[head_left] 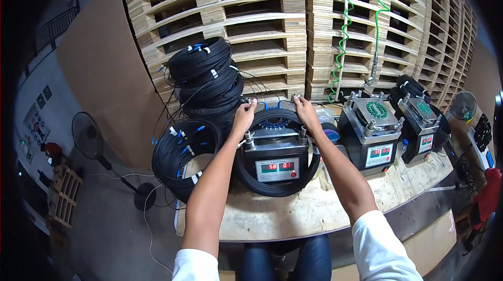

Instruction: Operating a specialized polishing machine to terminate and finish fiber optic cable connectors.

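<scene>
In front of me on the bench stands a black bench machine with a red-digit display. A large coil of black cable loops around it. On its top, blue connectors sit in a ring on the fixture. My left hand is closed around the far-left corner knob of the machine, thumb pointing up. My right hand pinches the far-right corner knob. Metal posts stand at the near corners, between my forearms. My palms hide part of the far knobs.
Coiled black cables are stacked at the left, with another coil nearer me. Two similar machines stand to the right. Wooden pallets rise behind the bench. A green spiral air hose hangs down.
</scene>
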A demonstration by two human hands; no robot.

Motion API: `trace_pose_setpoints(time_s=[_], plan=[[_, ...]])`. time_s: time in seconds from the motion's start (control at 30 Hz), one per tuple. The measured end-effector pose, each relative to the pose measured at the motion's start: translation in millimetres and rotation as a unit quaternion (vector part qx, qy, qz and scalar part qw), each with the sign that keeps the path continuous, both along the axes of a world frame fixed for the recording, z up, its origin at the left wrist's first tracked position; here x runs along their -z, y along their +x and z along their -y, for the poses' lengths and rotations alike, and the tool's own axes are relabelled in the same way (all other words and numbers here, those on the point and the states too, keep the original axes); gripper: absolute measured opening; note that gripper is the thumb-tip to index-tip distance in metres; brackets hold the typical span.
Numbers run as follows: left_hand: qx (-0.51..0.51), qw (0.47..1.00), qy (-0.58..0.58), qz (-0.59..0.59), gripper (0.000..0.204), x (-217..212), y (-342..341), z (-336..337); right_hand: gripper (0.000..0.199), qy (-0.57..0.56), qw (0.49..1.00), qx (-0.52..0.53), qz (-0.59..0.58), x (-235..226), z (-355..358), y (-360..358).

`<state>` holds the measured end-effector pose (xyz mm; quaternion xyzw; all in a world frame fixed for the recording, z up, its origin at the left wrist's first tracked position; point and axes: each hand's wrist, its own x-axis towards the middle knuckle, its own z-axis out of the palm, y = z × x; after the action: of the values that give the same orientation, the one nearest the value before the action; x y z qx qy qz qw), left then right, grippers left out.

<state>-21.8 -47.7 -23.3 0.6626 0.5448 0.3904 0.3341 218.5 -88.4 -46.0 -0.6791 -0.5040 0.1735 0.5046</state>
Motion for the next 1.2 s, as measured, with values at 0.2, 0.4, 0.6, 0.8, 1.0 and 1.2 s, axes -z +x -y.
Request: trace_pose_setpoints(time_s=[0.2, 0.4, 0.6, 0.8, 1.0, 1.2], plan=[[0.013, 1.0, 0.015, 0.01, 0.072, 4, -4, -6, 0.057, 0.013, 1.0, 0.003, 0.01, -2, 0, -5], [0.018, 0.999, 0.019, 0.02, 0.071, 7, -4, -11, 0.057, 0.019, 1.0, 0.003, 0.019, 1, -2, -3], [0.025, 1.0, -0.011, 0.015, 0.071, 6, -5, -9, 0.057, 0.024, 0.999, 0.007, 0.022, 5, -3, -3], [0.009, 1.0, 0.009, 0.017, 0.07, 11, -5, -14, 0.057, 0.031, 0.999, 0.012, 0.031, 2, 0, -6], [0.023, 0.999, 0.021, 0.024, 0.069, 13, -4, -15, 0.057, 0.023, 0.999, 0.008, 0.023, 2, 1, -3], [0.024, 0.999, 0.003, 0.026, 0.07, 10, -5, -13, 0.057, 0.028, 0.999, 0.007, 0.029, 5, 0, -2]])
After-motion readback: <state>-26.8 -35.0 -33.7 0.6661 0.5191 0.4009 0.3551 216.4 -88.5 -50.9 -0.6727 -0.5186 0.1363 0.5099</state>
